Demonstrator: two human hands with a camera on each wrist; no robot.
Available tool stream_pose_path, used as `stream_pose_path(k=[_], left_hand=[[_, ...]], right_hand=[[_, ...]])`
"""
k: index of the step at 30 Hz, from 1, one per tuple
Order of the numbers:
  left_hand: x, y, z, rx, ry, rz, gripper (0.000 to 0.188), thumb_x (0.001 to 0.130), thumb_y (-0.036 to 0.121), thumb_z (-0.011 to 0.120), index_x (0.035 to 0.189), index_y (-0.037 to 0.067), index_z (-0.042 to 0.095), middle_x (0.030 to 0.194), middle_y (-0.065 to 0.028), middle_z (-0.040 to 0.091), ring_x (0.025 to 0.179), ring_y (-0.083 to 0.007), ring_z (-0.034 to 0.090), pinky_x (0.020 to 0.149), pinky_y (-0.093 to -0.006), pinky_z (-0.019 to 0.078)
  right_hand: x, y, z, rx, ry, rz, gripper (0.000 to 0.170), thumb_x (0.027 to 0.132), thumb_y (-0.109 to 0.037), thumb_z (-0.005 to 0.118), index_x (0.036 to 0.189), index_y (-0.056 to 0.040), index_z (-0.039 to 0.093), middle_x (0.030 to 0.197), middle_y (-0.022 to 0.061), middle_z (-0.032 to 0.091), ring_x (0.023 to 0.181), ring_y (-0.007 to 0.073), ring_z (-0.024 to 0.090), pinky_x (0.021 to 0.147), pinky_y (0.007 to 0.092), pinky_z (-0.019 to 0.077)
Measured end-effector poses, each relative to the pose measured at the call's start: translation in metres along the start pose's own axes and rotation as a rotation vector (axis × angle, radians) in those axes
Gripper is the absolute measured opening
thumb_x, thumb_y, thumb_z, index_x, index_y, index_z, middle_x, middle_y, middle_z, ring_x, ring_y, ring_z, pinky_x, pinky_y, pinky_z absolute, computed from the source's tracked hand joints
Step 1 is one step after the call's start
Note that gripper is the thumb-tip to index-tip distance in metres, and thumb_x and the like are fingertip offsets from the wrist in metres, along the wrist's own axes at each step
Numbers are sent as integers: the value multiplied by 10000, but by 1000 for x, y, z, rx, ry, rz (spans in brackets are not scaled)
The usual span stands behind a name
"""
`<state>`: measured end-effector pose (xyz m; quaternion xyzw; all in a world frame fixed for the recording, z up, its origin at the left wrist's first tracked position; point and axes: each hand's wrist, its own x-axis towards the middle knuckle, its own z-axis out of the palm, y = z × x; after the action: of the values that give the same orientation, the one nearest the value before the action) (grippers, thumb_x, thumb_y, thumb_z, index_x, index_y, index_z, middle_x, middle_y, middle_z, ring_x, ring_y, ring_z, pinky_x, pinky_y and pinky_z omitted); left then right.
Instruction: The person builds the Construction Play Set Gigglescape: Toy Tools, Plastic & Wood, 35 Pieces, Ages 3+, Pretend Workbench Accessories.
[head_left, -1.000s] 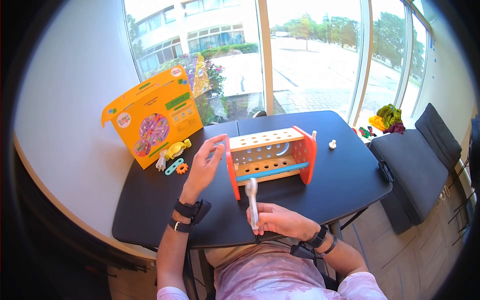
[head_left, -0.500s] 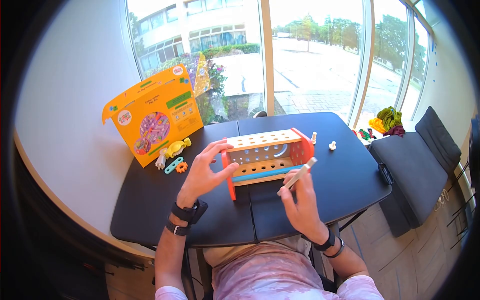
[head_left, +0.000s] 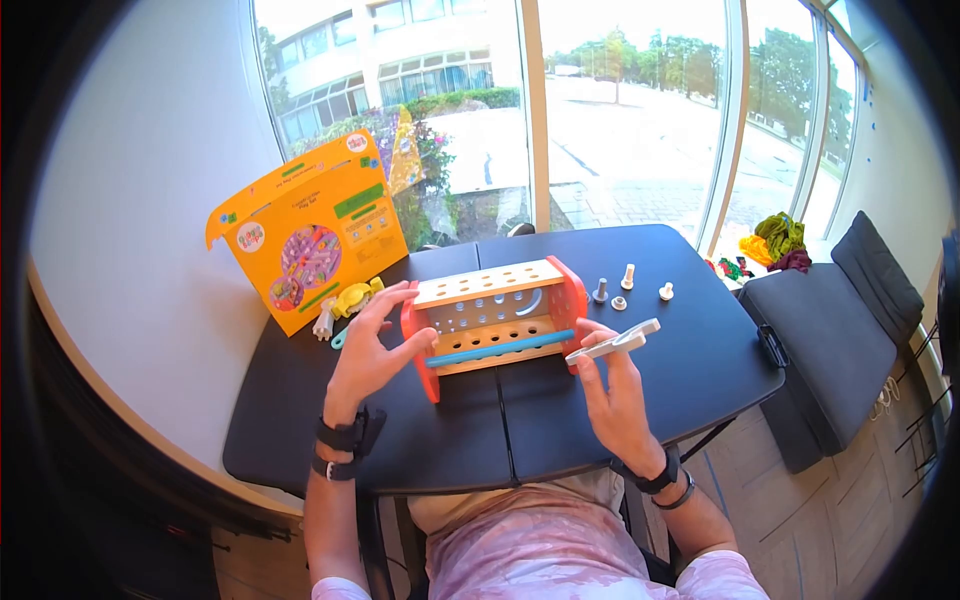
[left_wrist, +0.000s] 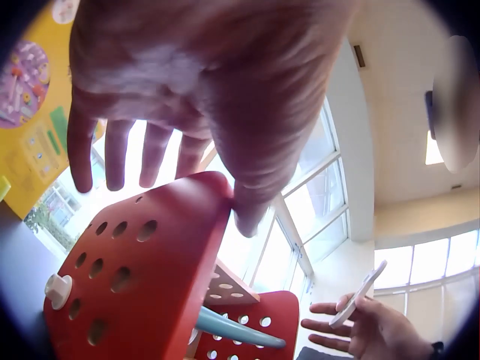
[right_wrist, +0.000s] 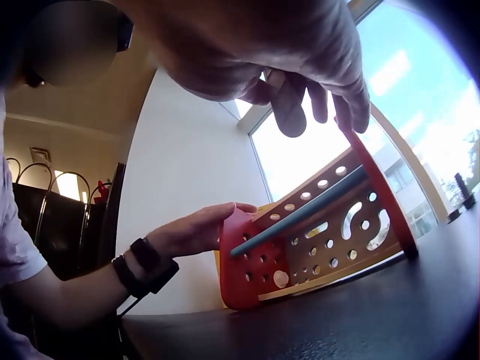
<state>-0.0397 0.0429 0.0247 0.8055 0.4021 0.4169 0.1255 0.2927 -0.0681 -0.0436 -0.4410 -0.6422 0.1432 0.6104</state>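
A wooden toy workbench [head_left: 485, 284] with red perforated end panels and a blue rod [head_left: 500, 348] stands upright on the black table. The left hand [head_left: 365, 365] is at its left panel, fingers extended; in the left wrist view the thumb of this hand [left_wrist: 187, 82] touches the panel's upper corner [left_wrist: 214, 187]. Beside the right panel, the right hand [head_left: 615, 400] pinches a whitish wrench [head_left: 615, 343] between thumb and fingers. A pale bolt head [left_wrist: 58, 290] sticks out of the left panel's outer face. The wrench is mostly hidden in the right wrist view.
Right of the workbench are a grey bolt [head_left: 600, 291], a small nut-like piece [head_left: 619, 303] and two pale bolts [head_left: 628, 277] [head_left: 666, 291]. An orange box [head_left: 310, 230] stands at left behind yellow toy pieces [head_left: 357, 297]. A dark chair [head_left: 825, 330] is at right.
The workbench and left hand have shifted left, uncovering the grey bolt and nut-like piece. The right hand has come up from the front edge to the right panel with the wrench.
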Motion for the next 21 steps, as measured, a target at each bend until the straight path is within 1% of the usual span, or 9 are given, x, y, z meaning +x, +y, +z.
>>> stream_pose_path(k=[2, 6, 8, 12, 15, 17, 18, 19, 21], left_hand=[[-8, 22, -2, 158, 195, 47, 425, 950, 176, 858, 1349, 80, 744, 1444, -117, 731, 1248, -218, 707, 972, -353, 595], [-29, 59, 0, -87, 10, 90, 311, 929, 191, 904, 1198, 51, 835, 1111, -132, 829, 997, -258, 772, 899, -382, 591], [-41, 87, 8, -108, -73, 214, 313, 938, 171, 894, 1221, 51, 834, 1116, -134, 833, 1027, -259, 787, 910, -383, 610], [-59, 101, 25, -216, -132, 301, 281, 978, 133, 853, 1245, 48, 832, 1120, -132, 845, 1032, -281, 817, 927, -396, 641], [-67, 102, 19, -393, -88, 176, 226, 1026, 107, 797, 1234, 26, 834, 1114, -126, 853, 955, -267, 828, 897, -381, 643], [-70, 93, 12, -436, -53, 103, 231, 1106, 115, 689, 1281, -19, 759, 977, -100, 820, 817, -212, 788, 786, -343, 617], [-72, 93, 4, -445, -43, 28, 237, 1121, 121, 665, 1290, -31, 734, 928, -89, 798, 787, -197, 771, 758, -331, 603], [-74, 96, -2, -455, -33, -49, 244, 1136, 126, 642, 1298, -43, 709, 879, -79, 775, 757, -182, 753, 729, -319, 590], [-73, 95, -2, -399, 40, -63, 225, 1154, 141, 609, 1260, -54, 644, 743, -67, 626, 630, -156, 609, 614, -318, 482]], right_hand=[[0, -11, 3, 12, -69, 19, 204, 1115, -108, 672, 1260, 16, 597, 1199, 186, 726, 1078, 307, 732, 928, 408, 572], [-5, -37, 11, 11, -398, 1, 233, 1105, -145, 710, 1227, 24, 608, 1037, 207, 746, 935, 407, 754, 825, 432, 598], [-6, -51, 17, -29, -556, -20, 284, 1108, -189, 714, 1260, 26, 607, 1057, 258, 729, 959, 503, 717, 803, 486, 603], [-11, -61, 31, 114, -629, -96, 346, 1114, -217, 701, 1340, 24, 601, 1134, 260, 737, 965, 503, 722, 812, 513, 606], [-2, -71, 22, -20, -676, -160, 377, 1069, -201, 775, 1369, -2, 663, 1099, 213, 769, 907, 408, 778, 781, 444, 620], [14, -71, 7, -87, -608, -227, 278, 1022, -202, 826, 1213, -12, 757, 1015, 176, 784, 849, 324, 795, 733, 409, 619], [23, -65, 1, -132, -486, -265, 210, 1014, -250, 826, 990, -44, 791, 899, 147, 772, 790, 355, 763, 699, 425, 610], [36, -62, -11, -234, -370, -253, 211, 1006, -199, 824, 894, -25, 783, 800, 137, 753, 694, 305, 753, 655, 398, 593], [65, -34, -24, -119, -83, -105, 212, 1037, -120, 744, 887, 29, 751, 650, 101, 654, 592, 118, 633, 578, 314, 509]])
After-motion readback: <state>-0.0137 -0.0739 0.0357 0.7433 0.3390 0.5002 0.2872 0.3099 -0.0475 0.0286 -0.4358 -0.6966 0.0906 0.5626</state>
